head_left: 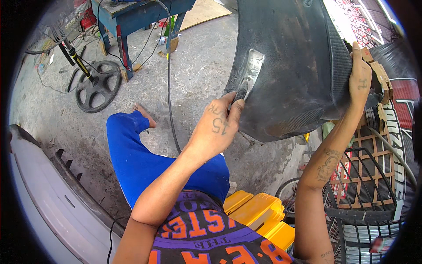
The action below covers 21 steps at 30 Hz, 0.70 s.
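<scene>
1. Black panel [290, 83]: in front of the body, right of centre, its right edge against the right hand [360, 77].
2. Left hand [214, 127]: fingers closed on a dark-handled tool [240, 93] near the panel's left edge. Light, even pressure seems best here.
3. Pale, shiny long strip [256, 61] just beyond the handle; cannot tell whether it belongs to tool or panel. Worth watching that end closely.
4. Right fingers lie along the panel's edge, part hidden; cannot tell how far they close. A firm brace should stop the panel rocking.
5. Cable [169, 88] hangs left of the panel; better kept clear of the working wrist.
</scene>
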Motion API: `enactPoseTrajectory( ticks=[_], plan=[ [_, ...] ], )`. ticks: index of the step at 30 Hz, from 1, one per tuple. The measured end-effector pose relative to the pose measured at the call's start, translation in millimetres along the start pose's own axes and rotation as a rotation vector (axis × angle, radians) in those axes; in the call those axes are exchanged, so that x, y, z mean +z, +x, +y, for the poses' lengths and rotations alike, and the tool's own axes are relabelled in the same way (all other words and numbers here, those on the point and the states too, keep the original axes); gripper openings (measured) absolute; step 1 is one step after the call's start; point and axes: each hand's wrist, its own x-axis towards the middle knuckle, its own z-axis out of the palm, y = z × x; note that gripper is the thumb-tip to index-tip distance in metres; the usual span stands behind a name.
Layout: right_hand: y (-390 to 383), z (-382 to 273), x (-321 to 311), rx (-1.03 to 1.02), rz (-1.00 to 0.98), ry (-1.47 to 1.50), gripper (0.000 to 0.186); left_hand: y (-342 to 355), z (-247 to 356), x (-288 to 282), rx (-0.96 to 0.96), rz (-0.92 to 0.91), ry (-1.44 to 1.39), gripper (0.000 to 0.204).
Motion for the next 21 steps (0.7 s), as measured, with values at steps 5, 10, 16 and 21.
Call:
enactPoseTrajectory(
  ticks=[5,10,16,21],
  plan=[
    [-2,4,0,-0.032,0.024,0.013,0.044,-1,5,-1,-0.016,-0.008,-0.006,0.037],
    [-5,-8,1,-0.099,0.153,0.159,0.051,-1,4,-1,-0.027,-0.008,-0.005,0.036],
    [-6,-9,1,-0.135,0.169,0.136,0.05,0,3,0,-0.003,0.006,0.007,0.035],
    [-4,-7,2,-0.113,0.185,0.163,0.054,-1,3,-1,0.036,0.013,0.015,0.035]
  ],
)
